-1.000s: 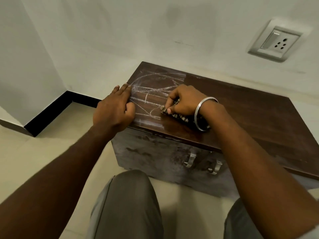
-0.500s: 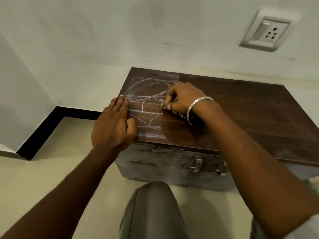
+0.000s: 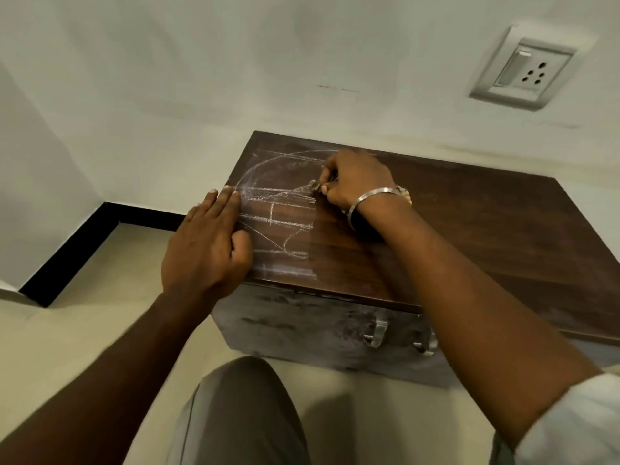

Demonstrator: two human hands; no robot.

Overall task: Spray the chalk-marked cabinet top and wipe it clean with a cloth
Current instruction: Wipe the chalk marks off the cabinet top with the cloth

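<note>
A low dark wooden cabinet stands against the wall, and its top (image 3: 469,229) carries white chalk marks (image 3: 278,213) across the left part: curves and straight lines. My right hand (image 3: 355,182) pinches a small piece of chalk (image 3: 315,186) with its tip on the marked area. A metal bangle circles that wrist. Flat on the cabinet's left edge lies my left hand (image 3: 208,250), fingers together, holding nothing. No spray bottle or cloth is in view.
Two metal handles (image 3: 379,333) stick out of the cabinet's scuffed front. A wall socket (image 3: 523,73) sits above the cabinet on the right. My knee (image 3: 241,411) is close to the cabinet front. Pale floor and a black skirting (image 3: 73,250) lie to the left.
My right hand with the chalk has moved away from me toward the far edge of the cabinet top. The left hand stays on the left edge. The camera has shifted.
</note>
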